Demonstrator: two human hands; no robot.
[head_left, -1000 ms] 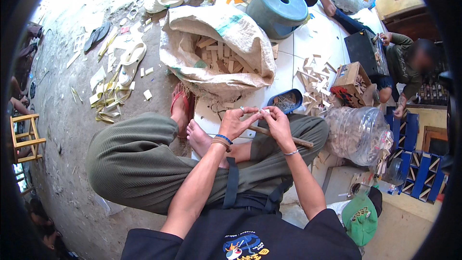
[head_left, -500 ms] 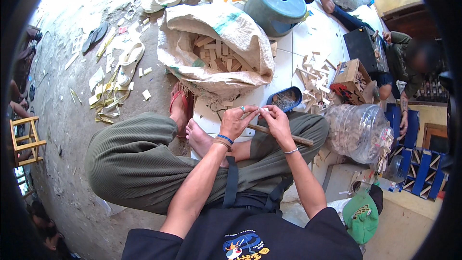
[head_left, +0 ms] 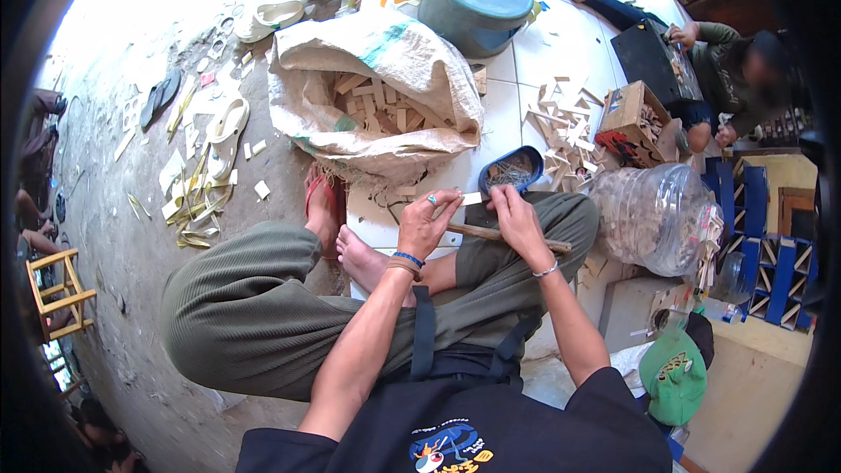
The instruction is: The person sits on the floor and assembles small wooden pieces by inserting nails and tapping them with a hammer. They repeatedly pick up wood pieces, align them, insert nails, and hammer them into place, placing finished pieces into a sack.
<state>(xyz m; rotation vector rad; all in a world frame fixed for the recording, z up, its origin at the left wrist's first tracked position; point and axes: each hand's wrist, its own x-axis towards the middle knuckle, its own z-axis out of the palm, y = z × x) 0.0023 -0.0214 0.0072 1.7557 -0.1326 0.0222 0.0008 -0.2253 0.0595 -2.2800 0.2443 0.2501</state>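
Note:
My left hand [head_left: 425, 226], with a ring and wrist bands, pinches one end of a small pale wood piece [head_left: 473, 199]. My right hand [head_left: 520, 226] is just right of that piece, fingers bent together at the near edge of a blue oval dish [head_left: 538, 177]. Whatever its fingertips hold, if anything, is hidden. Thin metallic bits [head_left: 511, 171], resembling small nails, lie in the dish. A brown wooden stick [head_left: 477, 232] runs beneath my right hand, across my leg; whether that hand grips it I cannot tell.
Ahead stands an open woven sack [head_left: 289, 92] of wood pieces, with a round grey-blue tub [head_left: 477, 13] behind it. More pieces [head_left: 565, 127] lie on the tiles beside a cardboard box [head_left: 626, 123]. A clear plastic container [head_left: 653, 219] flanks my right knee. Another person [head_left: 745, 79] sits at right.
My hands have moved apart. My right hand has left the wood piece and shifted toward the blue dish, while my left still holds the piece. The view has turned slightly.

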